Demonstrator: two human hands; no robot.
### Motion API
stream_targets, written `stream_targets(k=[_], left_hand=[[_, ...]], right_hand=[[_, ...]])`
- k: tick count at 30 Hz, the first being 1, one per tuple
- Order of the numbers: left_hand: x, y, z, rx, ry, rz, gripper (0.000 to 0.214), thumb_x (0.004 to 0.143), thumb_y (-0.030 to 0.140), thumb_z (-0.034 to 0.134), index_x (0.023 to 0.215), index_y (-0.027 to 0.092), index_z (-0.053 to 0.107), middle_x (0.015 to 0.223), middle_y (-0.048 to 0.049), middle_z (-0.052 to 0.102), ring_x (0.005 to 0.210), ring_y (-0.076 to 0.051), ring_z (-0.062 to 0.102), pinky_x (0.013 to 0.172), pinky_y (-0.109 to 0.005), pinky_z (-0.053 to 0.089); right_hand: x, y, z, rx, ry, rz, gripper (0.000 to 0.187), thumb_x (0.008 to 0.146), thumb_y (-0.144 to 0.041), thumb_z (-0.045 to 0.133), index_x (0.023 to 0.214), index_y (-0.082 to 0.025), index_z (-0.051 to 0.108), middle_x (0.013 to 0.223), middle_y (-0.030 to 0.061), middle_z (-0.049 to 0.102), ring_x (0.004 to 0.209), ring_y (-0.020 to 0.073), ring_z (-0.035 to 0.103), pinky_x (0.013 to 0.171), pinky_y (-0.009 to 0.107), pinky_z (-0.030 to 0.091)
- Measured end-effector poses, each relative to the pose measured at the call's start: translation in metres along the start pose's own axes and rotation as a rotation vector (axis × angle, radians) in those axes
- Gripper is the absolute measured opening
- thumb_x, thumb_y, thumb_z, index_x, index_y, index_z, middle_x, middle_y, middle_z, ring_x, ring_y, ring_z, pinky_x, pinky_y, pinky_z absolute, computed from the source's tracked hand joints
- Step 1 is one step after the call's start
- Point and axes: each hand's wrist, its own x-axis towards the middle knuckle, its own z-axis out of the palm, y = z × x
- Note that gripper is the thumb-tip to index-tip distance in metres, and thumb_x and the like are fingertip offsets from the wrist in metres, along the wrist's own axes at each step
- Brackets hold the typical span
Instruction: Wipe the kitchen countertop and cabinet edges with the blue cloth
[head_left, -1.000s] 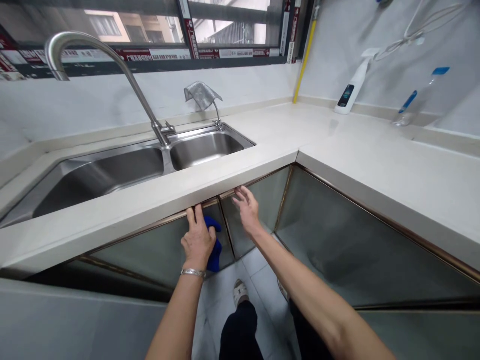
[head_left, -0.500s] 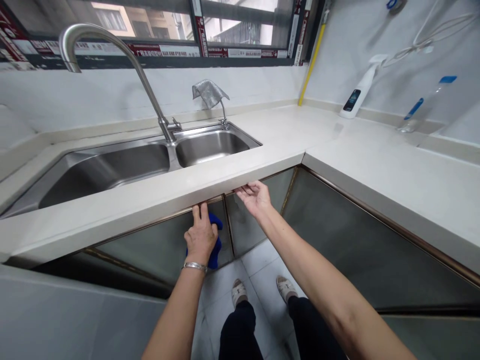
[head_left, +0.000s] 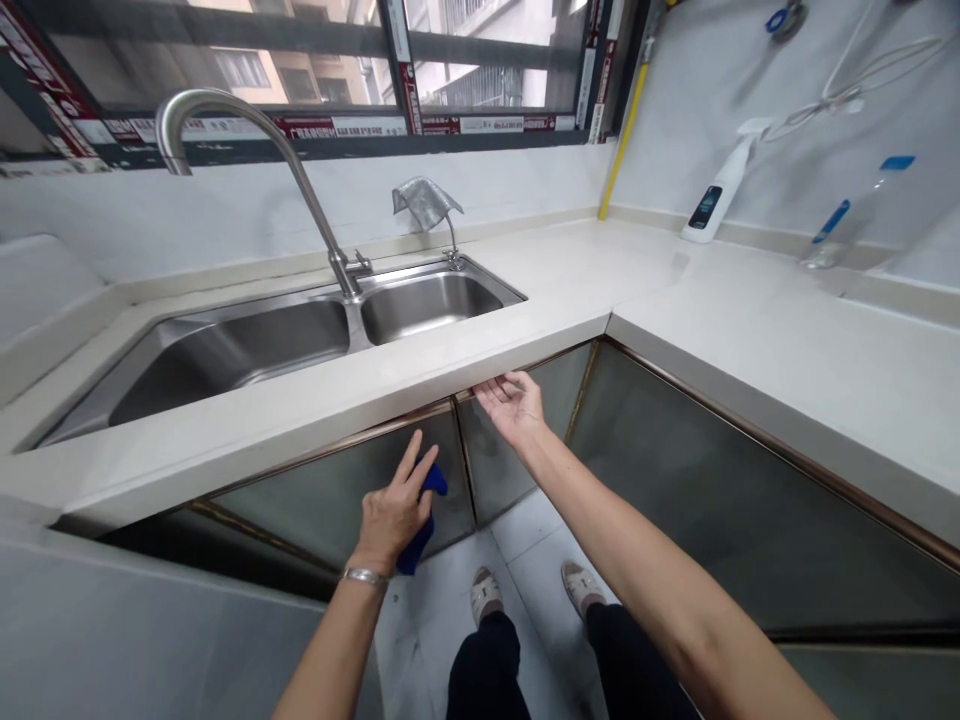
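Note:
My left hand (head_left: 391, 515) is in front of a grey cabinet door (head_left: 300, 500) below the sink, apart from the door's top edge. Two of its fingers point up and outward, while the others are folded against a blue cloth (head_left: 417, 545) hanging beside the palm. Palm up, my right hand (head_left: 514, 408) is at the top edge of the neighbouring cabinet door (head_left: 491, 460). Its fingers hook in under the lip of the white countertop (head_left: 420, 375), which hides the fingertips. Both doors look closed.
A double steel sink (head_left: 356, 325) with a tall faucet (head_left: 300, 180) is set into the counter. A grey cloth (head_left: 427, 203) drapes over a small tap. A white spray bottle (head_left: 718, 195) and a clear plastic bottle (head_left: 855, 215) stand right. My feet are on the tiled floor (head_left: 525, 530).
My left hand has dropped away from the door's top edge with the blue cloth, its two fingers now spread. My right hand stays at its door edge. The view has tilted up slightly.

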Motion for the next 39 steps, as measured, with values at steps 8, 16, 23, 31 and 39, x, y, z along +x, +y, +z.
stream_targets(k=[8, 16, 23, 31, 39], left_hand=[[0.006, -0.022, -0.074, 0.018, 0.284, -0.107, 0.062, 0.095, 0.035, 0.049, 0.156, 0.034, 0.042, 0.166, 0.0009, 0.038, 0.112, -0.030, 0.070, 0.061, -0.040, 0.061], [0.057, -0.033, -0.123, 0.100, -0.022, -0.218, 0.090, 0.091, 0.044, 0.059, 0.165, 0.022, 0.014, 0.174, -0.0146, 0.017, 0.126, -0.048, 0.059, 0.102, -0.067, 0.055], [0.060, -0.016, -0.111, 0.211, -0.030, -0.249, 0.084, 0.087, 0.041, 0.059, 0.157, 0.008, 0.026, 0.166, -0.0271, 0.028, 0.105, -0.046, 0.068, 0.093, -0.061, 0.058], [0.060, -0.008, -0.102, 0.250, 0.043, -0.328, 0.052, 0.092, 0.026, 0.045, 0.141, 0.011, 0.041, 0.167, -0.0236, 0.031, 0.087, -0.034, 0.073, 0.074, -0.051, 0.061], [0.060, -0.006, -0.097, 0.254, 0.062, -0.344, 0.048, 0.092, 0.023, 0.044, 0.138, 0.010, 0.043, 0.165, -0.0267, 0.031, 0.087, -0.033, 0.073, 0.074, -0.049, 0.060]], right_hand=[[0.005, 0.005, -0.010, -0.005, 0.013, -0.028, 0.010, 0.071, -0.014, 0.059, 0.080, -0.019, 0.058, 0.076, 0.0025, 0.068, 0.080, 0.0142, 0.069, 0.087, 0.030, 0.064], [0.012, 0.012, -0.009, -0.053, 0.038, -0.095, 0.017, 0.070, -0.004, 0.062, 0.070, -0.020, 0.055, 0.067, 0.0000, 0.065, 0.075, 0.0129, 0.069, 0.085, 0.028, 0.065], [0.025, 0.017, -0.001, -0.110, 0.093, -0.158, 0.023, 0.074, 0.003, 0.063, 0.070, -0.018, 0.057, 0.061, -0.0019, 0.068, 0.065, 0.0122, 0.067, 0.074, 0.028, 0.066], [0.038, 0.019, -0.001, -0.140, 0.125, -0.200, 0.025, 0.077, 0.004, 0.063, 0.070, -0.019, 0.054, 0.056, -0.0038, 0.066, 0.062, 0.0117, 0.068, 0.072, 0.028, 0.066], [0.045, 0.018, -0.002, -0.163, 0.112, -0.198, 0.023, 0.078, 0.002, 0.064, 0.072, -0.019, 0.054, 0.057, -0.0022, 0.067, 0.064, 0.0133, 0.069, 0.075, 0.031, 0.066]])
